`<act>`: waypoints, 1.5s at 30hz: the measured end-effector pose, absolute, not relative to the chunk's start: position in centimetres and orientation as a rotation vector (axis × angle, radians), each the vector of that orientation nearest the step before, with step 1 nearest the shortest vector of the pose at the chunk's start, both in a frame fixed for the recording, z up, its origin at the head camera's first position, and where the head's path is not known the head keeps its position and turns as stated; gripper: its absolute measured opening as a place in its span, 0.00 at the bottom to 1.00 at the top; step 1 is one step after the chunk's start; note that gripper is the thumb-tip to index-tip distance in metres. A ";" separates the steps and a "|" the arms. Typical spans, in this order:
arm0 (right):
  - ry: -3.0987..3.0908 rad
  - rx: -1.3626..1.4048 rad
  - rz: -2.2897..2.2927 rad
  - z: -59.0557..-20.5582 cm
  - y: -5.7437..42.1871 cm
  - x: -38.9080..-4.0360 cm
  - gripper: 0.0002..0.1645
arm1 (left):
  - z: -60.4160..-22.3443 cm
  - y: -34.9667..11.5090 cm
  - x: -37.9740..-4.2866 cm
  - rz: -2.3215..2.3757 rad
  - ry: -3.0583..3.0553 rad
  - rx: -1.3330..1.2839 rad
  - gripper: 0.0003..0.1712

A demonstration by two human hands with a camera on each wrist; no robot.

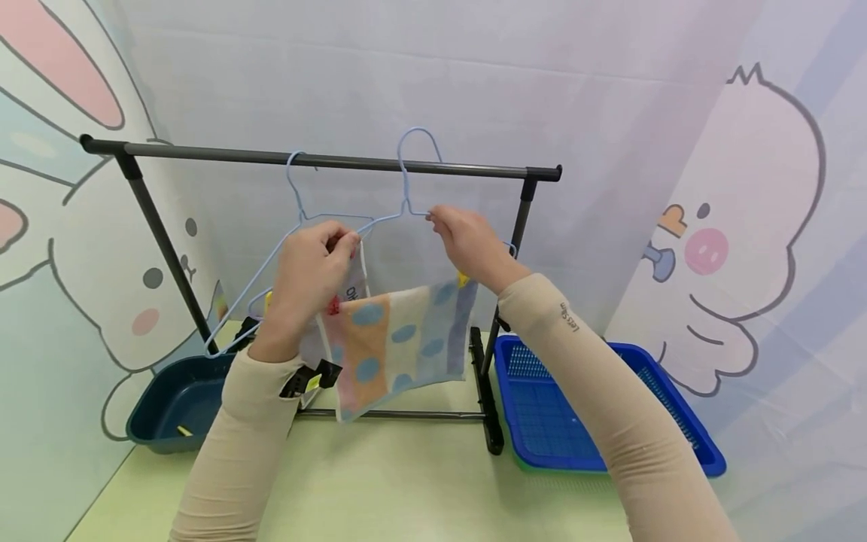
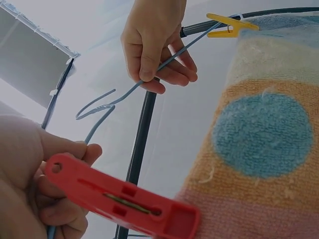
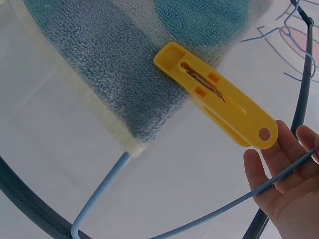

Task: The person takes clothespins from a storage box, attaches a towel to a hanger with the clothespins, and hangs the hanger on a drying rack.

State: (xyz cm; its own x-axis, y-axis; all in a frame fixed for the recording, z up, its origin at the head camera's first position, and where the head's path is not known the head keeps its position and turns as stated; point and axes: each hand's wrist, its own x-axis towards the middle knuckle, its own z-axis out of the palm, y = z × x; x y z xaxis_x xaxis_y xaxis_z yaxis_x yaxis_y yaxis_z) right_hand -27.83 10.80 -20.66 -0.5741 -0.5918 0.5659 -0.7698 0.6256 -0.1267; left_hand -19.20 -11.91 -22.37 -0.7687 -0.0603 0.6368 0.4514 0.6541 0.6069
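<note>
A striped, dotted towel hangs from a light-blue wire hanger. A red clothespin clips one top corner and a yellow clothespin the other. My left hand pinches the hanger's left arm beside the red clothespin. On the opposite arm, my right hand holds the wire between thumb and fingers, near the yellow clothespin. The hook rises above the black rack rod; whether it touches the rod I cannot tell. Behind my left hand, a white piece with dark letters partly shows.
Another blue wire hanger hangs on the rod to the left. A dark teal basin stands at the rack's left foot. At the right, a blue basket sits on something green. Printed curtains surround the light-green table.
</note>
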 end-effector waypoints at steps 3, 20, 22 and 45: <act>-2.357 1.079 0.488 -20.6 10.7 -27.9 0.13 | -22.3 -12.1 -19.2 -1.046 -2.232 -0.304 0.14; -2.485 0.953 0.533 -20.9 12.5 -30.6 0.16 | -22.6 -9.8 -21.4 -1.082 -2.308 -0.369 0.12; -2.499 0.925 0.530 -20.9 12.6 -30.7 0.16 | -22.6 -9.6 -21.6 -1.100 -2.302 -0.377 0.12; -2.570 0.760 0.529 -20.9 13.0 -33.1 0.21 | -23.7 -7.9 -23.8 -1.248 -2.320 -0.304 0.13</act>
State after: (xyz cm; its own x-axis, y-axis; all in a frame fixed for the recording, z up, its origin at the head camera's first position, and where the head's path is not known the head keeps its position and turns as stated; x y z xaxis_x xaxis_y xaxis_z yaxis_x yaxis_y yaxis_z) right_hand -33.06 13.05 -20.92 -0.7687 -0.4244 0.4785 -0.5788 0.7799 -0.2381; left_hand -23.79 -7.89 -23.69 -0.8577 -0.0326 0.5131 0.4102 0.5584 0.7211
